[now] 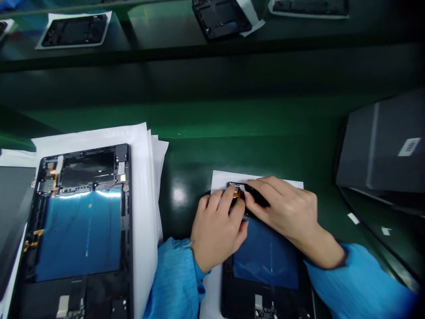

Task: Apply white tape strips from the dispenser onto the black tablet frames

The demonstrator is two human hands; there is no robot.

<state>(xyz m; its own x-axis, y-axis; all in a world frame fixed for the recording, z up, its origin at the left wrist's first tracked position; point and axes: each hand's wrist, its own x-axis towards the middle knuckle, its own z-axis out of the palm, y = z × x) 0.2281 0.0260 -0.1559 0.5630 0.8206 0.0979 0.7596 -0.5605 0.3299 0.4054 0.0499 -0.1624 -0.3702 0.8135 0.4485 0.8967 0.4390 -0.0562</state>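
Observation:
An opened tablet [265, 252] with a blue-filmed battery area lies on white paper in front of me. Both hands meet at its upper left corner, over an orange flex cable [237, 193]. My left hand [219, 230] is closed, fingers bent down onto that corner beside the cable. From the right, my right hand [288, 210] is closed too, thumb and forefinger tips drawn together by a small whitish piece [242, 189] near the cable. What the fingertips of each hand grip is mostly covered by the fingers. The tablet's upper edge is partly hidden under my right hand.
To the left, a second opened tablet [79, 235] lies on a stack of white sheets [142, 177]. A grey box-like device [381, 146] with a cable stands at right. More tablet housings [221, 17] sit on the raised shelf [159, 33]. Small white scraps [353, 218] lie at right.

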